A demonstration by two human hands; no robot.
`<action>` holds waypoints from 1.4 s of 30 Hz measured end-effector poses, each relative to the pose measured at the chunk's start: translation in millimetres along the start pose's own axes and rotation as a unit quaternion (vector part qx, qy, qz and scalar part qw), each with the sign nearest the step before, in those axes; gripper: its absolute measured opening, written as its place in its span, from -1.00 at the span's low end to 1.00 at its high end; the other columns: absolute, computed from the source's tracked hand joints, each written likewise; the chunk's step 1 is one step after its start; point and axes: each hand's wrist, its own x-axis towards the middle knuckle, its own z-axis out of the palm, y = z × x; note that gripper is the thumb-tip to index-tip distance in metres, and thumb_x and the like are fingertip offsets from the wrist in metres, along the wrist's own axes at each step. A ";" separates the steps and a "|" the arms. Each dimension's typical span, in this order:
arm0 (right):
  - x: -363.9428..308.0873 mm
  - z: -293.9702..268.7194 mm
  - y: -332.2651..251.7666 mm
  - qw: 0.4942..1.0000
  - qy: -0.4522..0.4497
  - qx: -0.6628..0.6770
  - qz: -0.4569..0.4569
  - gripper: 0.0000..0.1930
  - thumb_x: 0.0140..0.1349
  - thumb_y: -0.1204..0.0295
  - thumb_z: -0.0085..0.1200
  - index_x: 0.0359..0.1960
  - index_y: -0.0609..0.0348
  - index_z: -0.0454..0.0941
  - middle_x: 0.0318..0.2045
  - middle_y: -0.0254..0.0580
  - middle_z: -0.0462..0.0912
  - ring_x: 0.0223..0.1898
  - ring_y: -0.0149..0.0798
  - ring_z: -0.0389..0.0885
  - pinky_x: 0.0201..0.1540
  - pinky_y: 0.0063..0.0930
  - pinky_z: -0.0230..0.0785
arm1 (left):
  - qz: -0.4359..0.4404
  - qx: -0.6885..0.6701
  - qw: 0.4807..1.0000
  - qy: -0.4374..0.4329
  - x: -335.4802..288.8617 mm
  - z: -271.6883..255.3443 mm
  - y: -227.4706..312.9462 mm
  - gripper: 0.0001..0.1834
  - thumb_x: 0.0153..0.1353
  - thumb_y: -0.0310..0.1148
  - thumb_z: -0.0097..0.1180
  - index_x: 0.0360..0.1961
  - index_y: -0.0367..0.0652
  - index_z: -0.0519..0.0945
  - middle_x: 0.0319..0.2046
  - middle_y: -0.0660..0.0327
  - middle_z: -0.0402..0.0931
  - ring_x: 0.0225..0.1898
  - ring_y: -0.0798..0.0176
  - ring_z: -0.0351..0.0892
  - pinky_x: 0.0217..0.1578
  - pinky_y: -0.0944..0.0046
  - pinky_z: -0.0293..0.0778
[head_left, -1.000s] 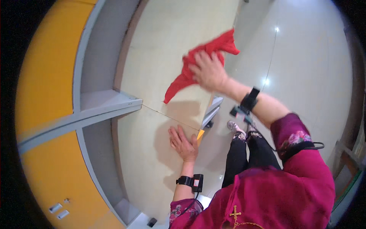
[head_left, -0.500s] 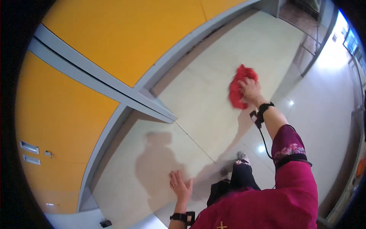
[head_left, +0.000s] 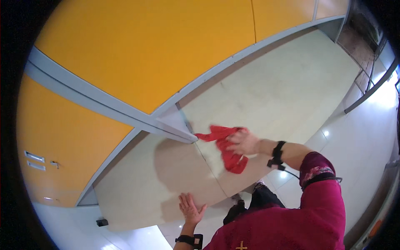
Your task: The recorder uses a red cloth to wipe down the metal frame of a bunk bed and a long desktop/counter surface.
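A crumpled red cloth (head_left: 231,161) lies on the pale bench top (head_left: 275,96), just right of the end of the grey upright. My right hand (head_left: 246,142) presses down on the cloth and grips it, slightly blurred by motion; one corner trails out toward the upright. Near the bench's front edge, my left hand (head_left: 191,209) rests with fingers apart, holding nothing. Each of my wrists wears a black strap with a small device, and a cable runs up from the right one.
Yellow cabinet doors (head_left: 166,46) in grey frames rise behind the bench. The grey upright (head_left: 166,129) juts onto the top at a seam. A lock with a key (head_left: 54,164) sits at left. Glossy tiled floor (head_left: 341,146) and a curved dark rail (head_left: 373,85) lie at right.
My right hand has swept the red cloth left and nearer, from the right part of the bench to the seam by the upright. My left hand stays near the front edge.
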 end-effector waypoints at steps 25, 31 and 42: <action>47.1 -24.5 111.7 0.944 -0.049 -0.174 0.276 -0.61 0.09 0.35 -0.07 0.01 0.00 0.43 0.02 -0.08 0.38 0.11 -0.05 0.29 0.10 -0.07 0.17 | -0.053 -0.036 0.998 -0.022 -5.2 -2.7 9.6 0.08 -0.14 0.14 0.24 0.27 -0.23 0.01 0.32 -0.19 -0.26 0.34 -0.29 -0.32 0.15 -0.36 -0.11; 130.6 -11.3 171.0 0.893 -0.031 -0.143 0.426 -0.69 0.19 0.37 -0.19 -0.05 0.01 0.47 -0.01 -0.11 0.42 0.09 -0.11 0.32 0.00 -0.13 0.22 | -0.032 -0.044 0.998 -0.024 3.7 -8.1 14.3 0.07 -0.15 0.11 0.25 0.28 -0.22 0.00 0.31 -0.23 -0.26 0.33 -0.31 -0.31 0.15 -0.36 -0.10; -127.8 -59.4 -8.2 0.975 -0.043 -0.014 0.218 -0.68 -0.01 0.22 0.11 -0.17 -0.08 0.50 0.00 -0.11 0.37 0.13 0.00 0.26 0.08 -0.04 0.15 | -0.012 -0.020 1.000 0.016 -5.5 9.3 1.6 0.08 -0.11 0.15 0.19 0.29 -0.23 -0.04 0.31 -0.23 -0.28 0.33 -0.33 -0.34 0.14 -0.39 -0.13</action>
